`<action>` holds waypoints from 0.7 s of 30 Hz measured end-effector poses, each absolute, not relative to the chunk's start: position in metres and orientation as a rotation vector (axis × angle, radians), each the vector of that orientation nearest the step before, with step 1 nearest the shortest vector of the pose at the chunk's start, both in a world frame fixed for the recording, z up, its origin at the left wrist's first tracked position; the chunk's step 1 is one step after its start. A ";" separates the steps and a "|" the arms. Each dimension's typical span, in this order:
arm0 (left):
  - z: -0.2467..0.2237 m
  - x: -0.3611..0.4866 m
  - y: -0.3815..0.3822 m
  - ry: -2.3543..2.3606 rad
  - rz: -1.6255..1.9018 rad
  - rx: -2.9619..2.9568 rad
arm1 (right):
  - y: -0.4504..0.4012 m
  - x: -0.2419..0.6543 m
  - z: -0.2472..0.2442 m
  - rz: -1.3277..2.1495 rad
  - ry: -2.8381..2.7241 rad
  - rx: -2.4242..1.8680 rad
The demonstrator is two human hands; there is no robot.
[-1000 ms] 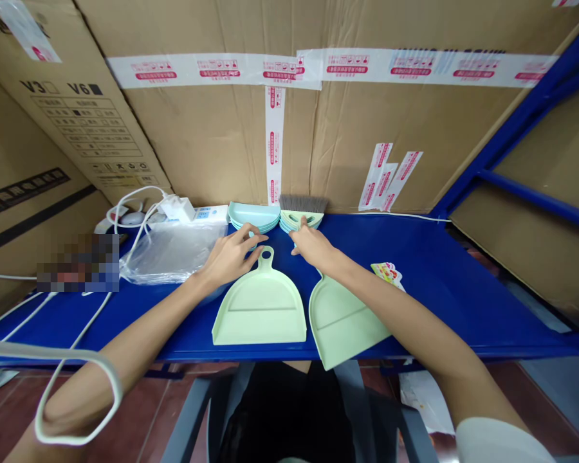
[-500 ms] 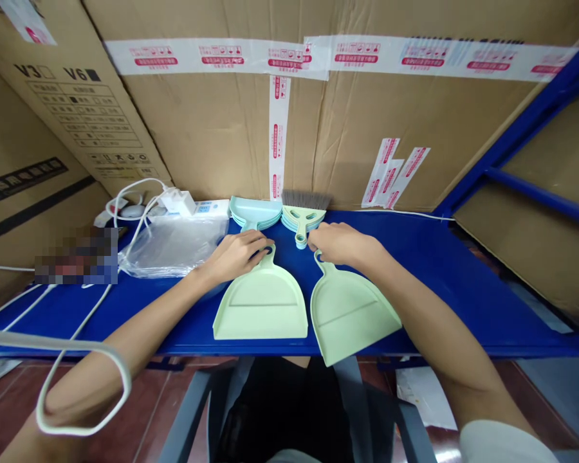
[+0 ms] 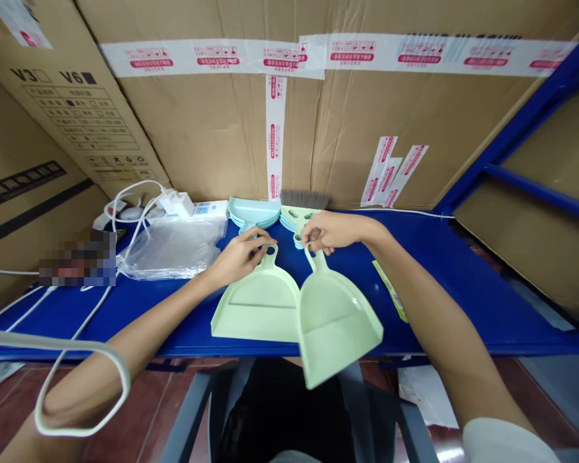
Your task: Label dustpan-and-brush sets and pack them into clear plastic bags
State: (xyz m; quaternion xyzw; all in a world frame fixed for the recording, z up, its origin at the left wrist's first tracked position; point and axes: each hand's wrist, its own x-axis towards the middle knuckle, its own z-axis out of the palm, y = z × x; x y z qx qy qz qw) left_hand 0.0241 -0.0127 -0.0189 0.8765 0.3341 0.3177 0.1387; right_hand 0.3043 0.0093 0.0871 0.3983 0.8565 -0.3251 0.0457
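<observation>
Two pale green dustpans are before me in the head view. My left hand (image 3: 245, 256) pinches the handle of the left dustpan (image 3: 255, 315), which lies on the blue table with its wide edge towards me. By its looped handle, my right hand (image 3: 324, 231) grips the right dustpan (image 3: 338, 315). That one is tilted, and its left side overlaps the left dustpan's right edge. Behind my hands sit a stack of light blue dustpans (image 3: 253, 211) and a stack of small brushes (image 3: 299, 215), a green one with grey bristles on top.
Clear plastic bags (image 3: 176, 251) lie at the left, beside a white power adapter (image 3: 177, 203) and loose white cables. A yellow-green strip (image 3: 390, 290) lies by my right forearm on the blue table (image 3: 444, 276). Large cardboard boxes (image 3: 197, 128) stand behind, and a blue frame (image 3: 540, 193) at the right.
My right hand has moved left with its dustpan, which now overlaps the left one. The yellow-green strip has come into view. My left hand has hardly moved.
</observation>
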 end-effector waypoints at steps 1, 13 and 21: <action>-0.018 0.025 -0.014 0.970 0.923 2.438 | 0.010 0.302 0.084 -1.063 2.661 1.255; -0.023 0.022 -0.007 0.794 0.629 1.907 | -0.012 0.247 0.034 -0.682 2.721 1.771; -0.021 0.019 -0.006 0.723 0.550 1.907 | -0.024 0.248 0.048 -0.191 2.695 1.673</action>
